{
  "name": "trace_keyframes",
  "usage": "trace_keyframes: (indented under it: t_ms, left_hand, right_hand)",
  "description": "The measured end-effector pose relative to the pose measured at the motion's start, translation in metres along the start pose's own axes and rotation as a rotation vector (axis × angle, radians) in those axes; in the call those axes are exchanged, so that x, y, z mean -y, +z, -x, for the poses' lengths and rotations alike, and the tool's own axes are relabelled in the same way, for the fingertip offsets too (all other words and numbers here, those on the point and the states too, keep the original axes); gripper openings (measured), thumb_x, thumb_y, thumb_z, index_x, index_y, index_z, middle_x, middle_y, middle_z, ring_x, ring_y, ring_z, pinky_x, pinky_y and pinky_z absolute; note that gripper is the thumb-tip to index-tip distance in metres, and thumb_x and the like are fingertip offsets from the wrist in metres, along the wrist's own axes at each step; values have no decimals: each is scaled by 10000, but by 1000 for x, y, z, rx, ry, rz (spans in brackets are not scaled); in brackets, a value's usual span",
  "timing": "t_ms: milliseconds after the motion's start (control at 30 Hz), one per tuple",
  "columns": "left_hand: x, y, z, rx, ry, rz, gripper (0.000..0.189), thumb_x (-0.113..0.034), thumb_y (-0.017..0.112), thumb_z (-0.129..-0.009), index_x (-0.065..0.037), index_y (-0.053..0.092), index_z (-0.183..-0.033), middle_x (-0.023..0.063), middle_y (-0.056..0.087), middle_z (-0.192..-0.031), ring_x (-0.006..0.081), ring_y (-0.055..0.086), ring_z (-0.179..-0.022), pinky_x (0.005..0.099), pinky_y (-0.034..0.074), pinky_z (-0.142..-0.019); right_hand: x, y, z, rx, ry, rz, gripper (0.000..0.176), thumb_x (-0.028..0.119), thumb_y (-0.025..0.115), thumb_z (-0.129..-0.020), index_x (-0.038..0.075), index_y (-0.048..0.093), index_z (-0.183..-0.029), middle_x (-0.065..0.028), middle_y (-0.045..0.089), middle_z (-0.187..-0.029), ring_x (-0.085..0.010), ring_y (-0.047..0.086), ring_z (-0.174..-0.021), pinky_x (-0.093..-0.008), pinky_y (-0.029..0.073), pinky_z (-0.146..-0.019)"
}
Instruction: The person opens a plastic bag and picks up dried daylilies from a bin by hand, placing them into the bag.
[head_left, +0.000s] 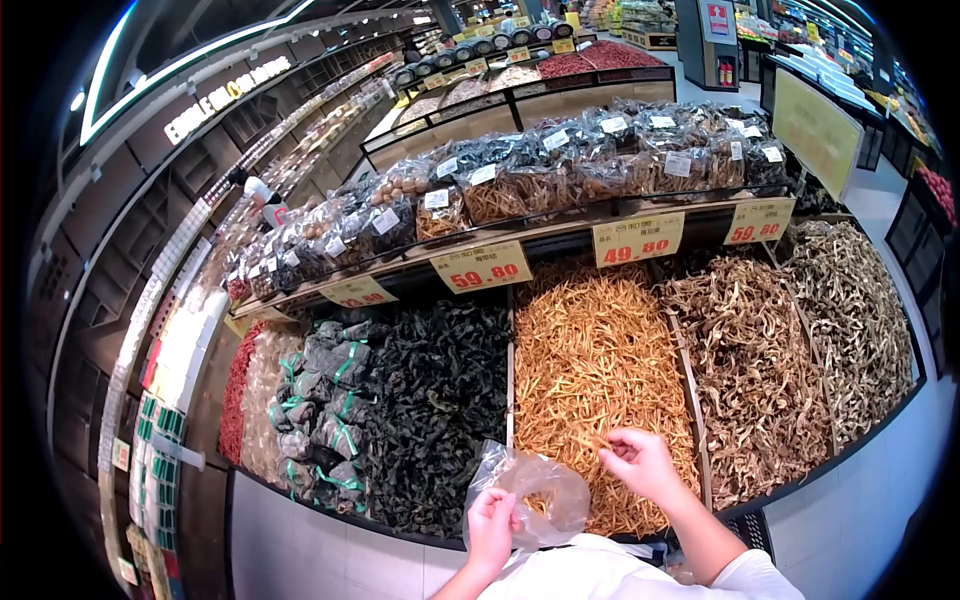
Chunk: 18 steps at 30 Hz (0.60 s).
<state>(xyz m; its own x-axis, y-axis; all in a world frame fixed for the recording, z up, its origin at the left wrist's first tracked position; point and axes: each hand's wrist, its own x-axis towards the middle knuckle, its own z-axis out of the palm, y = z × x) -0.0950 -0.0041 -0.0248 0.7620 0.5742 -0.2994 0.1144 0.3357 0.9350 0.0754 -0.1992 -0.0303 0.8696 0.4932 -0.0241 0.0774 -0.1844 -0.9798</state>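
My left hand (492, 522) is closed on the rim of a clear plastic bag (567, 497), whose mouth gapes upward. Some golden dried strips show inside the bag. Above the bin of golden dried strips (590, 350), which look like dried daylily buds, my right hand (638, 462) is raised in a pinch. A small golden strip (592, 440) appears to stick out from its fingertips. The bag is at the bin's near left corner, partly over the dark dried fungus (435, 400).
To the right are bins of brown dried strips (750, 370) and paler dried slices (850, 320). Dark bundles with green ties (335, 400) lie left. Price signs (638, 240) line a shelf of packaged goods (500, 190). Another person (258, 192) stands far left.
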Motion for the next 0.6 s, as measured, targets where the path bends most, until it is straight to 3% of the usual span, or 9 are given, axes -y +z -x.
trace_keyframes:
  t_ms: [100,200,300,433,500,600]
  left_hand:
    - [-1,4,1,11,-9,-8,90,-101,566,-971,-78,537,-888,-29,520,-661,45,483,-535,205,427,-501]
    - [4,-1,0,9,27,-22,82,-99,578,-980,-61,546,-916,-22,536,-681,42,488,-543,203,422,-507]
    - [0,2,4,4,24,-1,85,-99,580,-979,-58,542,-914,-21,539,-691,42,491,-546,203,424,-509]
    - [4,-2,5,18,35,-8,86,-94,584,-976,-56,543,-911,-19,542,-697,41,499,-557,203,429,-522]
    - [2,0,6,22,36,-20,88,-92,575,-973,-66,539,-897,-24,538,-690,40,499,-553,195,425,-515]
    - [1,-2,10,50,36,-43,94,-91,569,-971,-76,535,-884,-28,536,-683,41,504,-557,189,421,-512]
  right_hand:
    - [5,8,28,222,14,-72,250,75,743,-867,-18,693,-1093,-28,684,-873,-56,621,-758,-202,523,-648]
    - [-30,22,46,391,55,-143,290,129,736,-874,-15,682,-1120,-51,689,-861,-71,625,-738,-222,530,-657]
    - [-41,30,47,566,65,-44,292,136,729,-882,-5,679,-1133,-39,687,-850,-64,619,-737,-221,523,-670]
    - [-49,65,42,626,54,-110,268,139,722,-893,-5,667,-1112,-9,675,-837,-59,604,-728,-226,514,-671]
    - [-65,98,38,633,134,-201,272,79,715,-896,-4,649,-1147,-13,659,-906,-52,589,-803,-223,510,-709]
    - [-81,144,31,445,132,-374,193,103,663,-926,7,644,-1093,-7,642,-896,-85,591,-816,-266,508,-730]
